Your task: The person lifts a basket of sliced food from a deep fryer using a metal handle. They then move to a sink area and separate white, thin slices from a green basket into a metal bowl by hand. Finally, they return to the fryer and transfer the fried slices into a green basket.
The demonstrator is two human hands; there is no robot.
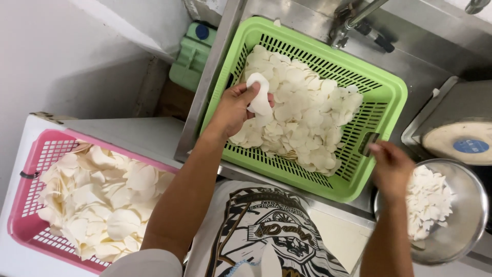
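Over green basket, left hand pinching white slice — right hand blurred

Bright, even indoor light; slight motion blur.

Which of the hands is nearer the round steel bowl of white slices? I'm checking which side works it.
Right. The right hand rests at the round steel bowl's left rim; the left hand holds a white slice over the green plastic basket.

I see a steel sink counter bearing a green slotted basket and a metal bowl, while a white surface carries a pink basket.
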